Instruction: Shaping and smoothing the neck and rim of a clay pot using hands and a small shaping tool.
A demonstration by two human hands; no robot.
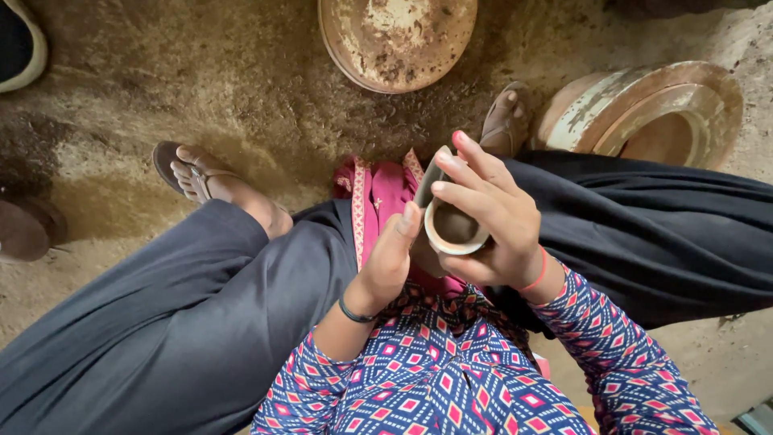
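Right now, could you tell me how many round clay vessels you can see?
3. A small clay cup in both hands, a wide bowl on the ground at top centre, and a large pot at right. Others may lie outside the frame.

Earth floor (201, 72) brown and dusty, round rusty metal dish (397, 36) at the top centre, large clay-stained round mould (652, 113) at the upper right, brown sandal (173, 165) on a foot at the left, dark shoe (20, 44) in the upper left corner, pink cloth (378, 197) in the centre
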